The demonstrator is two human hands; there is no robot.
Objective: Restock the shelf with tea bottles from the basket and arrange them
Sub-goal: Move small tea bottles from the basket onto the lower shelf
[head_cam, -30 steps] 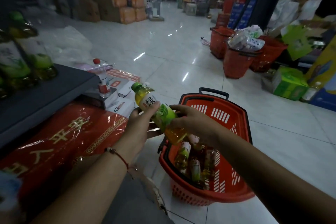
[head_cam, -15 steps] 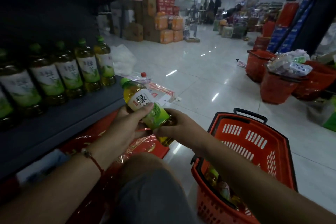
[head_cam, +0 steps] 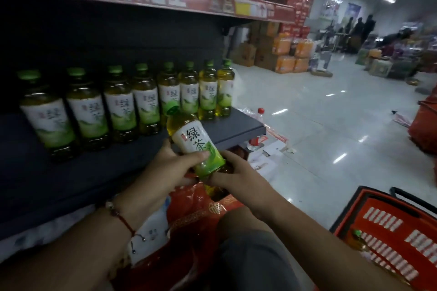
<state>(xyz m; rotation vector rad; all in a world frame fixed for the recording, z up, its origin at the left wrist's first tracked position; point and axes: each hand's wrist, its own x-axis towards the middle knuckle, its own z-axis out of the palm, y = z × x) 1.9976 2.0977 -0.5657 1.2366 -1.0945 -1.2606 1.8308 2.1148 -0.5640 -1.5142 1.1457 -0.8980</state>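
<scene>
Nearest, at the lower right, the red basket (head_cam: 390, 227) sits on the floor with another bottle's green cap showing inside. Just beyond, both hands hold one green tea bottle (head_cam: 196, 144), tilted, cap up and left, in front of the shelf edge. The left hand (head_cam: 165, 170) wraps its fingers and thumb round the label; the right hand (head_cam: 236, 177) curls round the base. Behind stands the dark shelf (head_cam: 236, 130) with a row of green tea bottles (head_cam: 146, 101) upright, labels forward. Set down carelessly, the tilted bottle could knock the row's near bottles over like dominoes, or tip off the shelf's open right end.
</scene>
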